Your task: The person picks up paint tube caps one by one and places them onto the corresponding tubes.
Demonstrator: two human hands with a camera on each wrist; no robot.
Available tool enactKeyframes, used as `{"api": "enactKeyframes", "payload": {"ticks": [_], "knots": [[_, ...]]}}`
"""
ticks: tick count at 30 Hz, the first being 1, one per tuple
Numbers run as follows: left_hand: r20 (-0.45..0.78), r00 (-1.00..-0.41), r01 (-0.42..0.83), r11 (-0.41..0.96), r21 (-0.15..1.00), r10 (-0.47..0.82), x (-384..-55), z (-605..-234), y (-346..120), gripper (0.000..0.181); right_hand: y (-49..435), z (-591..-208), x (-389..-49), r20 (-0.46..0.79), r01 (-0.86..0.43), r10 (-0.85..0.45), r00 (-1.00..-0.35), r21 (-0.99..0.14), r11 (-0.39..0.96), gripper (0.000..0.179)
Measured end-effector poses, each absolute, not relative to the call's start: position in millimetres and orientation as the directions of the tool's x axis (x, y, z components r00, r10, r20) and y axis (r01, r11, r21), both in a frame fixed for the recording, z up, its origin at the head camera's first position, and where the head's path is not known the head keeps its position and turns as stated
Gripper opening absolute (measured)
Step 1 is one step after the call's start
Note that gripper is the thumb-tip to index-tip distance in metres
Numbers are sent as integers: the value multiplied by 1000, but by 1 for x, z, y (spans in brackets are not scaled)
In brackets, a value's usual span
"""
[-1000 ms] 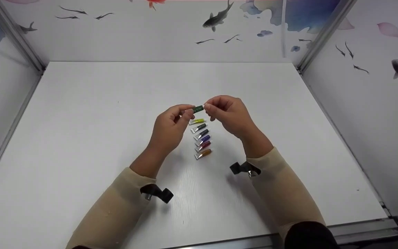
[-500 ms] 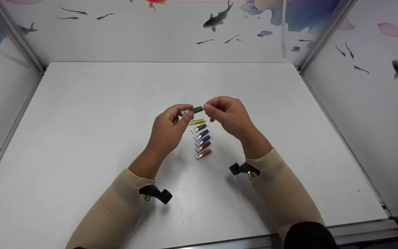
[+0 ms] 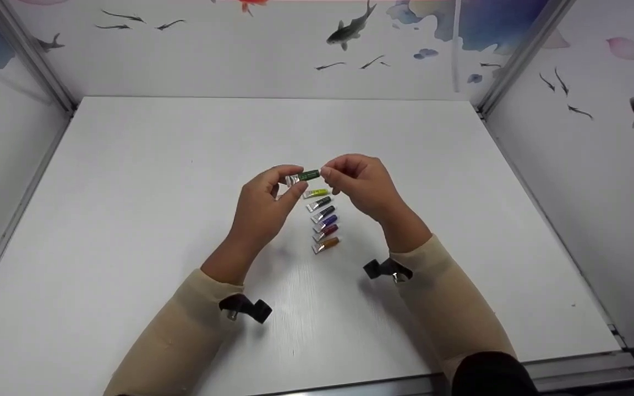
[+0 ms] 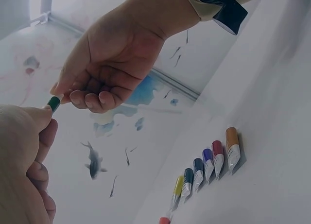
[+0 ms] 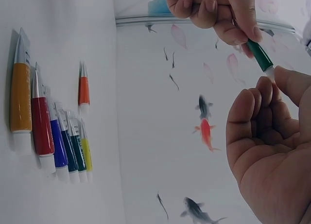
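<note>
A small green paint tube (image 3: 310, 175) with a silver tail is held in the air between both hands. My left hand (image 3: 264, 206) pinches it by thumb and fingertips around its body. Thumb and fingers of my right hand (image 3: 369, 184) pinch the white cap (image 5: 270, 72) end, the other fingers curled in. Below them, paint tubes lie in a slanted column: yellow (image 3: 316, 193), two dark ones, purple (image 3: 325, 223), red (image 3: 326, 232) and ochre (image 3: 326, 245). An orange tube (image 5: 84, 88) lies apart in the right wrist view; my left hand largely hides it in the head view.
The white tabletop (image 3: 185, 148) is enclosed by panels printed with fish (image 3: 350, 27). Metal posts stand at the back corners, and a metal rail (image 3: 575, 366) runs along the front edge. Black camera mounts stick out from both sleeves.
More of the green tube, including its silver tail, shows between my left thumb and fingers, which have spread a little. Both hands have shifted slightly left; the tubes on the table lie in the same order.
</note>
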State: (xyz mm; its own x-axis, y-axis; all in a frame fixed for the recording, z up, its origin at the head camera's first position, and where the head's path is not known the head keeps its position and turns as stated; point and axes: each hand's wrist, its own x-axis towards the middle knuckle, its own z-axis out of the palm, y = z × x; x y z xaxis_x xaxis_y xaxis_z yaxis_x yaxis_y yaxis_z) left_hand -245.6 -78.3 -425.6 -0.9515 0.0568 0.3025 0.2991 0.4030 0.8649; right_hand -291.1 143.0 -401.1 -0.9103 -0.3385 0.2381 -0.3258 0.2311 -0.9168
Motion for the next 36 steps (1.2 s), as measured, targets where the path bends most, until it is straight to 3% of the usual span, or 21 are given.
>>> {"api": "enactKeyframes", "payload": {"ticks": [7,13,22,28,36], "knots": [[367,-927,352,492,796,70,-248,-426,-85,33,139,-402,-292,229,-323,-337,-913,-911,255,16],[525,-843,477,608,635,113,-252,-429,-92,29,138,-404,-292,242,-339,-351,-905,-908,247,22],[608,-783,538,633,557,131,-253,-428,-98,25,136,-406,-291,224,-328,-344,-912,-902,280,18],[600,-789,527,643,555,129,-257,-431,-103,25,136,-409,-292,206,-309,-337,-919,-906,289,20],[524,-842,463,670,581,127,-262,-437,-107,26,141,-413,-293,209,-293,-317,-925,-923,249,23]]}}
